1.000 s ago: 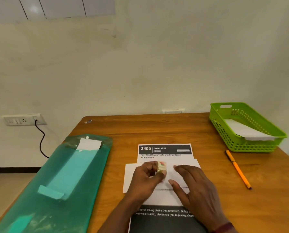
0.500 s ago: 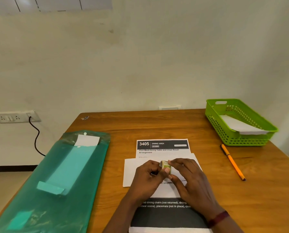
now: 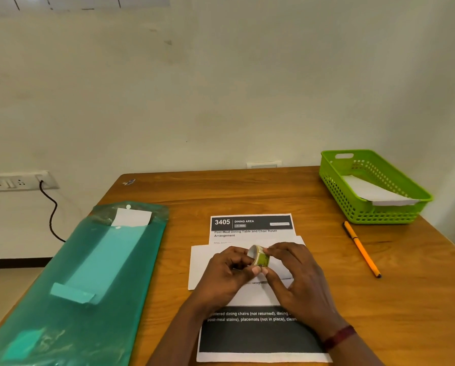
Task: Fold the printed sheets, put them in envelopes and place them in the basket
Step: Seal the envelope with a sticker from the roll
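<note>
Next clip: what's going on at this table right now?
A person holds a small tape roll between the left hand and the right hand, just above a white envelope lying across a printed sheet on the table. Another envelope already sits in the green basket. An orange pen and a green folder lie untouched.

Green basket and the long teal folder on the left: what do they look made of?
The green perforated basket looks like moulded rigid plastic: even grid holes, slight sheen. The long teal folder seems thin translucent plastic, glossy; white paper shows through.
</note>
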Demonstrator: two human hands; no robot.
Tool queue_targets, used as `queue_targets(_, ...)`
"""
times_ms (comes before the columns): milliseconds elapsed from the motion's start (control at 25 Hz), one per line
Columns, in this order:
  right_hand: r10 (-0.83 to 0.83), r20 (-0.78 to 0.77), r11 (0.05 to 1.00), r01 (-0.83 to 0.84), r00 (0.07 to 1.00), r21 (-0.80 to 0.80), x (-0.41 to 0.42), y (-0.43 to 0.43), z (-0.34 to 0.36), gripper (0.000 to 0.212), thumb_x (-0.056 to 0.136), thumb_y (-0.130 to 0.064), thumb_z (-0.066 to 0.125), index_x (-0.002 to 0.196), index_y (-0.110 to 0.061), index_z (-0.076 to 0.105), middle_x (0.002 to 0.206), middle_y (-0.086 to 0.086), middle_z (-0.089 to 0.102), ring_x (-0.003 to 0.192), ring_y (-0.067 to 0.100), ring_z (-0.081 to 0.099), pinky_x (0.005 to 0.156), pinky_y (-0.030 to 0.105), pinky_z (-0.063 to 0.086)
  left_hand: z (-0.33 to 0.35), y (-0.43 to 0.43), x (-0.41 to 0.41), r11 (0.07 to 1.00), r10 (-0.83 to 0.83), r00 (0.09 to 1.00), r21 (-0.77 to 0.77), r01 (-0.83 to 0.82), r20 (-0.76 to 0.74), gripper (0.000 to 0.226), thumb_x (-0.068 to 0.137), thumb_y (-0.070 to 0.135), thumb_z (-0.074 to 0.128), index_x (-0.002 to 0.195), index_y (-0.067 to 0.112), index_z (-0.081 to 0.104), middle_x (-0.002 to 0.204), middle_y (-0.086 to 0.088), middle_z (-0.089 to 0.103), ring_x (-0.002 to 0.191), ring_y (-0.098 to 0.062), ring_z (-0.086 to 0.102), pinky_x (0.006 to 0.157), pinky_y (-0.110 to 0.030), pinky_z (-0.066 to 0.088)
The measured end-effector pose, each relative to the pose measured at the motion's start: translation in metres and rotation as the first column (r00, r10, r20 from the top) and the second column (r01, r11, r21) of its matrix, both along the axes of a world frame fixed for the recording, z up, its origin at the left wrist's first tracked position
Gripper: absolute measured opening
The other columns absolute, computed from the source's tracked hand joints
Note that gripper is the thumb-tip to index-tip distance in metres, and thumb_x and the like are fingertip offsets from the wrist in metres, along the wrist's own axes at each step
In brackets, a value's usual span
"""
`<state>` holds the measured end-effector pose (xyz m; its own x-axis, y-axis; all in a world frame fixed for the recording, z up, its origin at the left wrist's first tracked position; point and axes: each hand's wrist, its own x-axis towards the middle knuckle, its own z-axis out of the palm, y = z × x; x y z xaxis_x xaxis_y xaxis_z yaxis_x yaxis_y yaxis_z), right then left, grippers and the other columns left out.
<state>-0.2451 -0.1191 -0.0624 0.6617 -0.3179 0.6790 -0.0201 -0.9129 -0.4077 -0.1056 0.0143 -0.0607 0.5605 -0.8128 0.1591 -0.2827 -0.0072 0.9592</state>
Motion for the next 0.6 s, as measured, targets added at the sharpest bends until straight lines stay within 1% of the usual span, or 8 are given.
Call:
queue_targets(120,-0.024,0.010,1.000,0.023,1.000,0.019,-0.0003,-0.0003,0.0004,0.033,0.087,-0.031,0.065,0.119,-0.024,0.060,0.116,-0.007,0.059,0.110,0.007,0.053,0.090,0.019,0.046,0.0001,0.0000,-0.0016,1.000,0.024,1.000,-0.003,-0.024,-0.011,0.010,0.086,0.030,0.073,0.086,0.020,0.075,0.097,-0.001,0.066,0.089,-0.022,0.064,0.078,-0.036,0.055)
queue_targets(160,-0.020,0.015,1.000,0.019,1.000,0.023,-0.0006,-0.0004,0.0004,0.032,0.086,-0.030,0.067,0.117,-0.024,0.061,0.116,-0.006,0.060,0.111,0.008,0.054,0.089,0.020,0.046,0.0008,0.0002,-0.0024,1.000,0.025,1.000,-0.004,-0.025,-0.001,0.011,0.087,0.033,0.072,0.085,0.022,0.074,0.096,-0.001,0.066,0.087,-0.023,0.064,0.076,-0.035,0.055)
queue_targets(240,-0.001,0.024,1.000,0.001,1.000,0.012,-0.0010,-0.0001,-0.0008,0.026,0.084,-0.029,0.070,0.108,-0.022,0.065,0.116,-0.005,0.060,0.110,0.010,0.055,0.086,0.022,0.049,0.0033,0.0006,-0.0043,1.000,0.019,0.999,-0.001,-0.019,0.037,0.013,0.088,0.041,0.069,0.083,0.031,0.073,0.092,-0.001,0.065,0.083,-0.023,0.063,0.074,-0.035,0.054)
queue_targets(360,0.006,0.014,1.000,-0.006,1.000,-0.001,-0.0013,0.0012,-0.0006,0.022,0.085,-0.035,0.067,0.104,-0.022,0.068,0.117,-0.005,0.061,0.110,0.009,0.056,0.084,0.022,0.050,0.0054,0.0011,-0.0069,0.999,0.023,0.996,0.027,-0.025,0.091,0.023,0.086,0.056,0.062,0.082,0.035,0.072,0.088,0.003,0.065,0.080,-0.014,0.063,0.070,-0.029,0.053)
queue_targets(440,0.012,0.022,1.000,-0.013,1.000,0.008,-0.0009,0.0003,-0.0011,0.021,0.086,-0.033,0.068,0.104,-0.022,0.068,0.116,-0.007,0.062,0.110,0.008,0.056,0.082,0.024,0.052,0.0035,0.0007,-0.0071,0.998,0.039,0.993,0.045,-0.045,0.113,0.021,0.085,0.057,0.062,0.080,0.038,0.069,0.087,0.006,0.064,0.078,-0.010,0.062,0.069,-0.023,0.049)
queue_targets(480,0.019,0.035,1.000,-0.019,0.999,0.024,-0.0006,-0.0001,-0.0019,0.020,0.086,-0.030,0.070,0.104,-0.022,0.068,0.115,-0.008,0.063,0.109,0.006,0.056,0.080,0.025,0.053,0.0012,0.0002,-0.0063,0.998,0.041,0.993,0.042,-0.046,0.115,0.016,0.085,0.054,0.065,0.080,0.039,0.068,0.087,0.006,0.064,0.078,-0.009,0.060,0.069,-0.023,0.048)
queue_targets(560,0.023,0.077,0.996,-0.029,0.997,0.082,0.0000,-0.0017,-0.0029,0.020,0.083,-0.024,0.072,0.103,-0.023,0.068,0.113,-0.012,0.063,0.107,0.004,0.057,0.076,0.025,0.054,-0.0023,-0.0005,-0.0042,0.999,0.022,0.994,0.040,-0.027,0.110,0.007,0.082,0.047,0.070,0.083,0.041,0.066,0.088,0.007,0.063,0.079,-0.008,0.058,0.071,-0.025,0.049)
queue_targets(600,0.020,0.095,0.993,-0.031,0.995,0.117,0.0001,-0.0028,-0.0032,0.021,0.082,-0.021,0.073,0.103,-0.024,0.068,0.112,-0.014,0.063,0.105,0.003,0.058,0.073,0.023,0.054,-0.0040,-0.0009,-0.0031,0.999,0.013,0.992,0.050,-0.019,0.123,0.008,0.080,0.047,0.070,0.085,0.042,0.065,0.090,0.007,0.063,0.082,-0.009,0.059,0.073,-0.028,0.050)
